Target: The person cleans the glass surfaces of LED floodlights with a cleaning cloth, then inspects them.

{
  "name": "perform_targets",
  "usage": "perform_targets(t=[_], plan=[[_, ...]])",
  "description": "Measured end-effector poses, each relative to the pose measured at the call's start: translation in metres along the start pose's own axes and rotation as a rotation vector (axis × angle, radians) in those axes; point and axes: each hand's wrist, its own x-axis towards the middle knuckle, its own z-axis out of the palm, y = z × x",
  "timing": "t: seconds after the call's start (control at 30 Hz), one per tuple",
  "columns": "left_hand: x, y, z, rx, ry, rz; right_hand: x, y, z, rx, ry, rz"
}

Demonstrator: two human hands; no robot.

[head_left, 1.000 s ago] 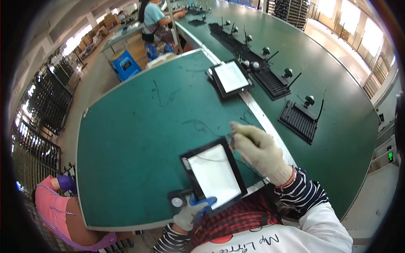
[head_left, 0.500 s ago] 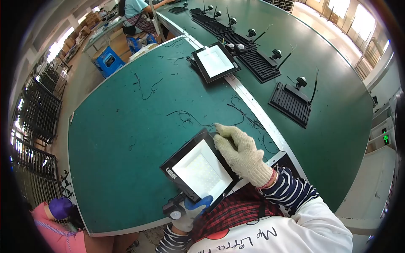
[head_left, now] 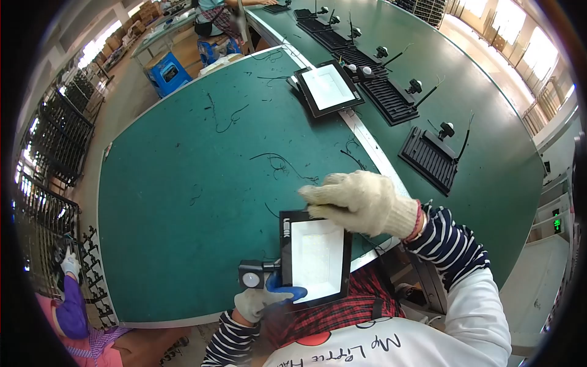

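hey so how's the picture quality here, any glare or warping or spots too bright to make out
Head view: strong wide-angle warping, with the edges of the green table bowed and the image corners black; head view: windows at upper right blown out to white; head view: the black-framed panel has a pale face with only faint inner detail.

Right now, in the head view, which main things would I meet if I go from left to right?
Leftmost blue stool, black box with white dome, held floodlight, nearest ribbed black housing, green-lit display.
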Motion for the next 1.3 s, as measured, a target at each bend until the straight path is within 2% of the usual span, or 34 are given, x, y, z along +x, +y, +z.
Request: perform_targets(t=[0.07, 0.13, 0.23, 0.27, 0.33, 0.37, 0.43, 0.47, 0.5, 0.53, 0.57, 0.6, 0.7, 0.8, 0.87, 0.9, 0.97, 1.0, 1.03, 1.1, 1.13, 1.2, 1.23, 1.27, 1.3], plan=[[-0.001, -0.015, -0.006, 0.241, 0.026, 0.130, 0.008, -0.021, 0.006, -0.087, -0.049, 0.077], [-0.004, -0.017, -0.010, 0.470, 0.050, 0.154, 0.013, -0.028, 0.019, -0.032, 0.006, 0.115], [-0.007, -0.022, -0.017, 0.565, 0.044, 0.088, 0.008, -0.028, 0.043, 0.008, 0.164, 0.078], [-0.004, -0.032, -0.021, 0.565, 0.034, 0.126, 0.006, -0.030, 0.046, -0.007, 0.183, 0.075], [-0.004, -0.015, -0.014, 0.527, 0.053, 0.058, 0.002, -0.036, 0.050, -0.077, 0.238, 0.056], [-0.007, 0.004, -0.006, 0.493, 0.079, -0.046, -0.003, -0.041, 0.051, -0.105, 0.155, 0.016], [-0.004, 0.013, -0.003, 0.391, 0.049, -0.125, -0.017, -0.051, 0.054, -0.160, -0.007, -0.055], [0.004, 0.002, -0.009, 0.324, -0.003, -0.099, -0.023, -0.049, 0.056, -0.078, -0.015, -0.146], [0.008, -0.003, -0.012, 0.256, -0.050, -0.070, -0.026, -0.045, 0.054, -0.055, 0.039, -0.124], [0.004, -0.001, -0.013, 0.285, 0.020, -0.189, -0.029, -0.040, 0.050, -0.033, 0.095, -0.111], [0.001, -0.001, -0.016, 0.375, 0.064, -0.110, -0.029, -0.035, 0.044, -0.010, 0.159, -0.109], [0.001, -0.014, -0.026, 0.386, 0.020, -0.059, -0.030, -0.029, 0.037, 0.005, 0.230, -0.066], [0.004, -0.001, -0.033, 0.573, -0.061, 0.015, -0.037, -0.008, 0.008, 0.006, 0.007, 0.016], [0.003, 0.049, -0.020, 0.855, -0.170, 0.057, -0.037, 0.000, -0.005, -0.045, -0.206, -0.096], [0.009, 0.042, -0.021, 0.720, -0.236, 0.059, -0.036, -0.008, -0.006, -0.115, -0.316, -0.154], [0.011, 0.043, -0.016, 0.681, -0.250, 0.131, -0.035, -0.015, -0.005, -0.147, -0.371, -0.180], [0.013, 0.047, -0.007, 0.322, -0.356, -0.038, -0.034, -0.038, -0.005, -0.210, -0.482, -0.133], [0.014, 0.050, -0.004, 0.189, -0.381, -0.114, -0.039, -0.034, -0.003, -0.100, -0.421, -0.109], [0.014, 0.049, -0.006, 0.194, -0.356, -0.134, -0.044, -0.026, 0.001, 0.009, -0.359, -0.086], [0.015, 0.034, -0.016, 0.247, -0.290, -0.139, -0.061, 0.000, 0.034, 0.724, 0.103, 0.252], [0.019, 0.021, -0.025, 0.293, -0.248, -0.122, -0.064, 0.009, 0.040, 0.711, 0.270, 0.252], [0.025, -0.007, -0.041, 0.514, -0.293, 0.378, -0.080, 0.021, 0.067, 0.644, 0.167, 0.247], [0.027, -0.008, -0.042, 0.447, -0.300, 0.311, -0.082, 0.004, 0.064, 0.533, 0.099, 0.296], [0.028, -0.009, -0.044, 0.377, -0.303, 0.245, -0.079, -0.014, 0.053, 0.566, -0.084, 0.480], [0.029, -0.004, -0.043, 0.309, -0.301, 0.180, -0.081, -0.012, 0.057, 0.658, -0.042, 0.452]])
